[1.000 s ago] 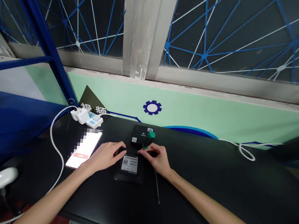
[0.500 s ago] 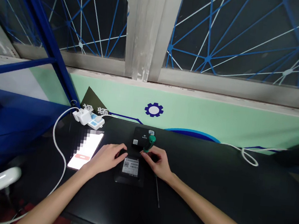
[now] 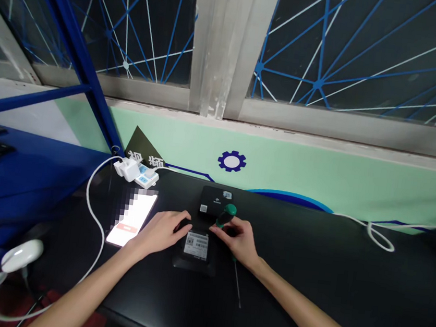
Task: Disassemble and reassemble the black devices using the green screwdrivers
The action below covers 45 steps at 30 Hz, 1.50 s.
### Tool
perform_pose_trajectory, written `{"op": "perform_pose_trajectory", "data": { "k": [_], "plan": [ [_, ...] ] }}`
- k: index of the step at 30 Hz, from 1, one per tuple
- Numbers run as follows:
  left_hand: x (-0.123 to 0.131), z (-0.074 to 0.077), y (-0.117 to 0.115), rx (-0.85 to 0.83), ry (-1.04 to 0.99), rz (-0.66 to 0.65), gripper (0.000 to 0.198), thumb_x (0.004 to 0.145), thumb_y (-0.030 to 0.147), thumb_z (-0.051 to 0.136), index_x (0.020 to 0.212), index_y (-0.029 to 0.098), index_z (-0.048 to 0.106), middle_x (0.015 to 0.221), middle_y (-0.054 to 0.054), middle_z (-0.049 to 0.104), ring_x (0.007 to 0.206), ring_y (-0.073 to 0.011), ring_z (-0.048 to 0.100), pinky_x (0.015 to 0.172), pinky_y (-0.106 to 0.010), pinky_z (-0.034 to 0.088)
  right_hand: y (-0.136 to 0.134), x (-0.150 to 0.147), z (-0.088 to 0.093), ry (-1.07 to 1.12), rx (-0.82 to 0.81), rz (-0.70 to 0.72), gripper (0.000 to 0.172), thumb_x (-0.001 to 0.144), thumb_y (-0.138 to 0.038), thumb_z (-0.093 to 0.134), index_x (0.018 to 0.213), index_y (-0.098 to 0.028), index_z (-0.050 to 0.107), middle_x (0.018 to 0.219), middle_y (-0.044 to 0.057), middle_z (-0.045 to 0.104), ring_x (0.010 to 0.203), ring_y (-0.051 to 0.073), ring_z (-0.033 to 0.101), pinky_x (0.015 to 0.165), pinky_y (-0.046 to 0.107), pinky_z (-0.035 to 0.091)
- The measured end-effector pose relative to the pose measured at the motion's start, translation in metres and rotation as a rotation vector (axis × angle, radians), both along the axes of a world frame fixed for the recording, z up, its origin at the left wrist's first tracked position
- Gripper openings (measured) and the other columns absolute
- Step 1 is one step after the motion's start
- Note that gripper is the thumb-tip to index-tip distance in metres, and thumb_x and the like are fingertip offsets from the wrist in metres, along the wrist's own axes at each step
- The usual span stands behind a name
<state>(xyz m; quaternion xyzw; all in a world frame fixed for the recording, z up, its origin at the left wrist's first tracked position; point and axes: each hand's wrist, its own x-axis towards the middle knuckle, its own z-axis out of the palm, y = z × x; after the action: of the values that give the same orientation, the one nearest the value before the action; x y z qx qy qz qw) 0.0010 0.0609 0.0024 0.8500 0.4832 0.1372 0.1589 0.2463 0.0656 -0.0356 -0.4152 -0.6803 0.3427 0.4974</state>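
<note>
A black device with a white printed label (image 3: 196, 245) lies on the black table. At its upper left edge rests my left hand (image 3: 166, 229), thumb and fingers apart, holding nothing. My right hand (image 3: 241, 240) pinches a green-handled screwdriver (image 3: 227, 214) over the device's upper right corner; the handle leans right and its tip is hidden. Under the right hand a second thin screwdriver (image 3: 237, 286) lies on the table, its shaft pointing toward the front edge. Just behind the hands sits a flat black box (image 3: 210, 198) with small stickers.
A lit phone (image 3: 135, 219) lies left of my left hand. Behind it are a white power strip (image 3: 147, 177) with plugs and a white cable (image 3: 96, 218). A white oval device (image 3: 22, 255) is at the lower left. Another cable (image 3: 380, 241) loops at the back right.
The whole view has shifted, with things now slightly farther right. The green screwdriver handle leans more to the right in my right hand. My left hand keeps its place by the device.
</note>
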Motion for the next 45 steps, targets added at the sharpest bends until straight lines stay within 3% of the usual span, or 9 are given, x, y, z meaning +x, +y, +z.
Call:
{"op": "perform_pose_trajectory", "data": {
  "k": [6, 15, 26, 31, 37, 45],
  "plan": [
    [0.0007, -0.0014, 0.0010, -0.004, -0.007, 0.002, 0.026, 0.103, 0.041, 0.044, 0.111, 0.026, 0.062, 0.077, 0.001, 0.067, 0.070, -0.0205, 0.067, 0.063, -0.028, 0.042, -0.0027, 0.0012, 0.0041, -0.050, 0.038, 0.003, 0.035, 0.085, -0.049, 0.073, 0.069, -0.018, 0.071, 0.063, 0.005, 0.071, 0.053, 0.017, 0.061, 0.052, 0.028, 0.049],
    [0.0009, -0.0014, 0.0008, -0.011, -0.003, 0.013, 0.023, 0.102, 0.040, 0.046, 0.110, 0.026, 0.062, 0.076, 0.001, 0.066, 0.068, -0.0202, 0.066, 0.062, -0.027, 0.042, -0.0028, 0.0037, 0.0027, -0.072, 0.089, 0.035, 0.019, 0.090, -0.033, 0.070, 0.079, -0.018, 0.071, 0.070, 0.004, 0.070, 0.055, 0.015, 0.056, 0.052, 0.027, 0.044],
    [-0.0021, -0.0017, 0.0016, -0.047, -0.023, 0.001, 0.027, 0.102, 0.043, 0.043, 0.111, 0.026, 0.062, 0.080, -0.001, 0.068, 0.068, -0.0198, 0.066, 0.062, -0.028, 0.043, -0.0042, 0.0034, 0.0069, -0.077, 0.139, 0.054, 0.017, 0.093, -0.030, 0.065, 0.082, -0.019, 0.071, 0.074, 0.005, 0.071, 0.059, 0.016, 0.060, 0.057, 0.028, 0.048],
    [-0.0060, -0.0014, 0.0038, -0.093, -0.027, 0.005, 0.032, 0.101, 0.046, 0.042, 0.118, 0.026, 0.060, 0.076, 0.001, 0.064, 0.067, -0.0203, 0.065, 0.060, -0.027, 0.041, -0.0050, 0.0020, 0.0063, -0.094, 0.155, 0.058, 0.021, 0.091, -0.033, 0.068, 0.077, -0.018, 0.070, 0.072, 0.005, 0.070, 0.059, 0.016, 0.060, 0.056, 0.028, 0.048],
    [-0.0066, -0.0022, 0.0059, -0.107, -0.044, 0.008, 0.031, 0.100, 0.046, 0.044, 0.116, 0.026, 0.061, 0.069, 0.003, 0.060, 0.065, -0.0193, 0.062, 0.058, -0.027, 0.038, -0.0029, 0.0014, 0.0016, -0.074, 0.048, -0.019, 0.030, 0.082, -0.045, 0.077, 0.070, -0.018, 0.072, 0.063, 0.004, 0.070, 0.051, 0.015, 0.057, 0.050, 0.027, 0.045],
    [-0.0083, -0.0072, 0.0077, -0.091, -0.055, 0.013, 0.031, 0.100, 0.048, 0.046, 0.113, 0.027, 0.063, 0.067, 0.004, 0.059, 0.063, -0.0174, 0.060, 0.058, -0.026, 0.037, -0.0042, 0.0011, 0.0037, -0.064, 0.070, -0.033, 0.031, 0.086, -0.045, 0.073, 0.070, -0.018, 0.073, 0.063, 0.004, 0.070, 0.051, 0.014, 0.056, 0.051, 0.027, 0.044]
  ]
}}
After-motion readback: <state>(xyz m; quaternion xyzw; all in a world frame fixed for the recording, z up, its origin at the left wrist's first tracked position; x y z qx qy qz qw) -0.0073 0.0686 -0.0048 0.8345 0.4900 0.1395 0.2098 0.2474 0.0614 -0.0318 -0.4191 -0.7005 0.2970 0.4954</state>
